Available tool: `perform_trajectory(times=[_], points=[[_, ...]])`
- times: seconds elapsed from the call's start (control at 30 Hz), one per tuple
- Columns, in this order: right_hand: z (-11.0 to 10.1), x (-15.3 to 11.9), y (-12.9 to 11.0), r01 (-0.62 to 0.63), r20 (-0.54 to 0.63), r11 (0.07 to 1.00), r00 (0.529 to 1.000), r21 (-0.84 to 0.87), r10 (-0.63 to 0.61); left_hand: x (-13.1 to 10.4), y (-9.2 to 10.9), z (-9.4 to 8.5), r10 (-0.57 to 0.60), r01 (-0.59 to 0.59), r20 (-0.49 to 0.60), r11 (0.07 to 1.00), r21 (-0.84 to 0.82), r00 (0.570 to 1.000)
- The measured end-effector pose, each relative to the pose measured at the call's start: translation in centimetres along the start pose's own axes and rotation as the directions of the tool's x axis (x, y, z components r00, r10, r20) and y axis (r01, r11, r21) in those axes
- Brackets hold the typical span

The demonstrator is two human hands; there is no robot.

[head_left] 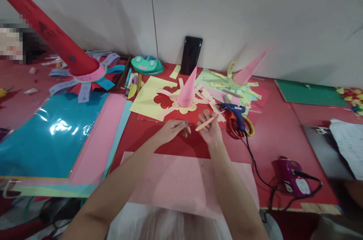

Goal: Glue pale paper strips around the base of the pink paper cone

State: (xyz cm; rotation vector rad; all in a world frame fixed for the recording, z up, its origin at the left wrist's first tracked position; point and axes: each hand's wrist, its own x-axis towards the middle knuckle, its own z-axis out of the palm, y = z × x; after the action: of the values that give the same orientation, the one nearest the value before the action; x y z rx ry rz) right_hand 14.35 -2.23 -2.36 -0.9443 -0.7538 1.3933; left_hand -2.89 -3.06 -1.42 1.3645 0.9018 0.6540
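Note:
My right hand (210,128) pinches a peach paper strip (207,123) between its fingers. Beside it, my left hand (173,131) is loosely curled, fingers a little apart, with nothing visible in it. Just beyond both hands a pink paper cone (187,90) stands upright on a cream scalloped paper base (187,110). Pale strips spread out from that base. Red flower-shaped paper (162,100) and a yellow sheet (146,96) lie under it. Loose peach strips (208,98) lie right of the cone. A blue glue gun (236,113) rests close to my right hand.
A black phone (191,55) leans on the wall. Another pink cone (251,69) with yellow strips stands right; a tall red cone (56,31) leans left. The glue gun's cord runs to a purple power box (293,175). A pink sheet (184,179) lies under my forearms.

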Motion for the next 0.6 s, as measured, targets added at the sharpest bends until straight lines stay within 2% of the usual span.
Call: perform_trajectory(times=[0.07, 0.13, 0.2, 0.3, 0.4, 0.5, 0.6], points=[[0.2, -0.3, 0.0, 0.007, 0.021, 0.998, 1.000, -0.060, -0.006, 0.0, -0.2, 0.2, -0.060, 0.076, 0.099, 0.984, -0.163, 0.993], [0.4, -0.6, 0.1, 0.005, 0.037, 0.995, 0.999, -0.104, -0.001, -0.1, -0.5, 0.4, -0.113, 0.180, 0.239, 0.942, -0.282, 0.964], [0.4, -0.7, 0.2, 0.006, 0.062, 0.994, 0.998, -0.108, 0.001, -0.2, -0.7, 0.5, -0.128, 0.248, 0.325, 0.899, -0.361, 0.937], [0.0, -0.7, 0.4, -0.001, 0.139, 0.994, 0.990, -0.113, 0.017, -0.3, -0.7, 0.5, -0.132, 0.252, 0.278, 0.852, -0.458, 0.952], [-0.7, -0.6, 0.5, -0.006, 0.269, 0.986, 0.962, -0.164, 0.050, -0.3, -0.1, 0.3, -0.165, 0.249, 0.206, 0.825, -0.507, 0.965], [-1.4, -0.4, 0.3, 0.017, 0.364, 0.979, 0.929, -0.204, 0.060, -0.5, 0.5, -0.1, -0.156, 0.244, 0.209, 0.827, -0.506, 0.965], [-1.8, -0.3, -0.2, 0.044, 0.412, 0.977, 0.910, -0.208, 0.047, -0.6, 0.7, -0.4, -0.164, 0.248, 0.212, 0.848, -0.469, 0.963]])
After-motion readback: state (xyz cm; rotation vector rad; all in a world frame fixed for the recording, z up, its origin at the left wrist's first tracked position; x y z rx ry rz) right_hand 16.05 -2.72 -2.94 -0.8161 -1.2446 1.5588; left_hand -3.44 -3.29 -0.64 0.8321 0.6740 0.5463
